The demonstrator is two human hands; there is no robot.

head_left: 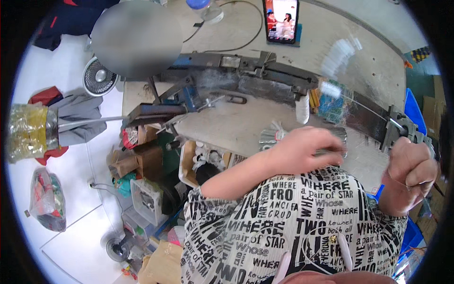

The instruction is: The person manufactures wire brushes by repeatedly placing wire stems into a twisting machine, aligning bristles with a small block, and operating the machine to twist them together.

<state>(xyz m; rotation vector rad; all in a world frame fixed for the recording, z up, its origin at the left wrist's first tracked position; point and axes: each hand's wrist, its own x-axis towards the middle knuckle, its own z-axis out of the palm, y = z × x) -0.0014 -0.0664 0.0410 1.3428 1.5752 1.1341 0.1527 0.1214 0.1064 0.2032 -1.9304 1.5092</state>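
Observation:
My left hand (309, 146) is bent inward in front of my chest. Its fingers are curled, and their tips are smeared by motion. Behind that hand lies a grey bundle of thin strips (271, 137); whether the fingers touch it is hidden. At the right, my right hand (412, 171) is raised and closed, with a fine thread-like line across its fingers. What it grips is too small to name. Just beyond it stands a dark metal clamp (396, 127) at the end of a long bench machine (279, 75). A thin metal rod (364, 106) runs toward the clamp.
On the worktable (326, 28) a phone (281, 21) with a lit screen stands upright near a blue-lidded jar (208, 12). A white-wrapped handle (302, 109) hangs from the machine. At left are a fan (100, 75), a bin of parts (189, 163) and a plastic-wrapped roll (28, 134).

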